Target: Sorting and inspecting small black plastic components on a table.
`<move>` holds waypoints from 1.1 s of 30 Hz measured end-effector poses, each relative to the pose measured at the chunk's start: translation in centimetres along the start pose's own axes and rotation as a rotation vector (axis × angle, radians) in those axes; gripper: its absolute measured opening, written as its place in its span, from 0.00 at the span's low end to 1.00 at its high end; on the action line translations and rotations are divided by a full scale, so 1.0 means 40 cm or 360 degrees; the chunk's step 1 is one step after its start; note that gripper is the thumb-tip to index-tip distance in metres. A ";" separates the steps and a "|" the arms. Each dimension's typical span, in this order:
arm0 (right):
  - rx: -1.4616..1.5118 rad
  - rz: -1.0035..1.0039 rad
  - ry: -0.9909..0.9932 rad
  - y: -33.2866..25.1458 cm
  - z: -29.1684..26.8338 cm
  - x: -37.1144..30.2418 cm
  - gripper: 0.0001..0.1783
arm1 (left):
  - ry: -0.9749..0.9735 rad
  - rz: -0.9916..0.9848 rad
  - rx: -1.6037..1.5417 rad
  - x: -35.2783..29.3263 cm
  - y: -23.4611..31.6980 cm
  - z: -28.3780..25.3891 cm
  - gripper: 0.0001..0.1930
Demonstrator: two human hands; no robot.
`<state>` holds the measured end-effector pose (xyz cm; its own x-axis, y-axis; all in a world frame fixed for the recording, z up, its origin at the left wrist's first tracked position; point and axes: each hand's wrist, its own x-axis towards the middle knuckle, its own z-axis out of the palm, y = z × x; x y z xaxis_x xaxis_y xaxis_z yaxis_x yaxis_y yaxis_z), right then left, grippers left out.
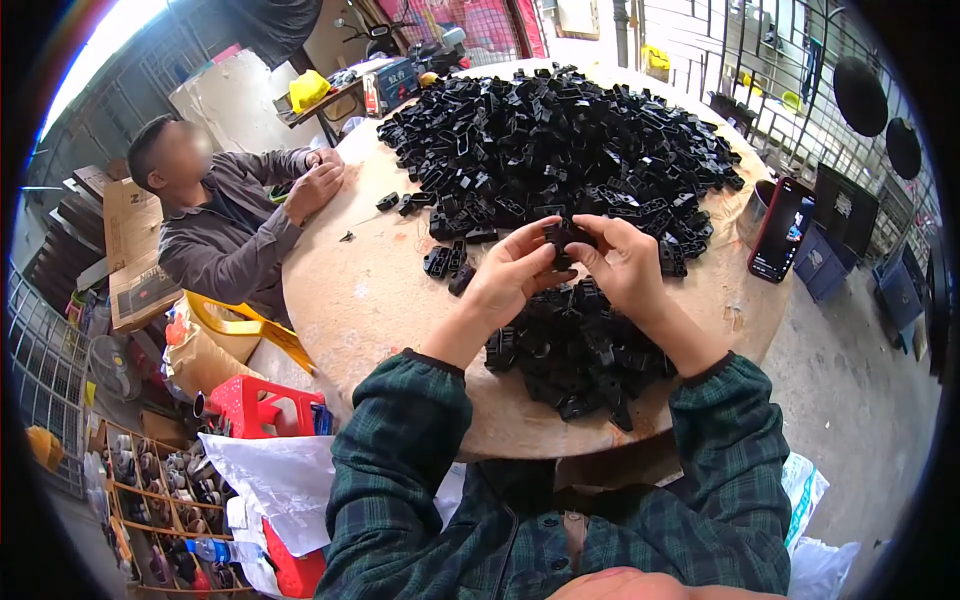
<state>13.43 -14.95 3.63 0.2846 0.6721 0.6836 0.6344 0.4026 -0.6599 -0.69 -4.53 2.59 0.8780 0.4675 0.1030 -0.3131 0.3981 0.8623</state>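
Between my two hands, above the round table [345, 335], is a small black plastic part [566, 240]. My left hand [512, 272] grips its left side with thumb and fingers. On the other side, my right hand [628, 262] closes round it, the thumb pressed against its face. Its exact shape is partly covered by my fingers. Just below my hands lies a smaller heap of black plastic parts [575, 355], close to the table's near edge. Beyond them rises a large heap of similar black parts [560, 140], with several loose ones at its left side.
A person [225, 210] sits at the table's left, hands at its edge. A phone [782, 230] stands upright at the right edge. Left of me are a red plastic stool [250, 405], a yellow chair [235, 322] and a shoe rack [165, 500]. Blue bins [825, 262] stand right.
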 end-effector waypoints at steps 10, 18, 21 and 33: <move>-0.0248 -0.0210 0.0072 0.015 -0.001 -0.009 0.19 | 0.0321 0.0385 0.0557 -0.008 -0.020 0.022 0.19; -0.0807 -0.0544 -0.0160 -0.017 0.014 -0.015 0.20 | 0.0530 0.0318 0.0416 -0.016 -0.045 0.046 0.16; -0.0506 -0.0517 -0.0113 -0.018 0.020 -0.011 0.19 | 0.0529 0.0326 0.0308 -0.016 -0.023 0.040 0.13; -0.0628 0.0351 -0.0283 0.129 -0.207 0.057 0.12 | -0.0234 0.0655 0.2354 -0.061 0.032 0.058 0.17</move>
<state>23.30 -16.47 4.35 0.3372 0.8246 0.4542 0.8068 -0.0045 -0.5908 -2.42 -6.99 4.60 0.8784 0.2302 0.4188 0.0141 -0.8884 0.4588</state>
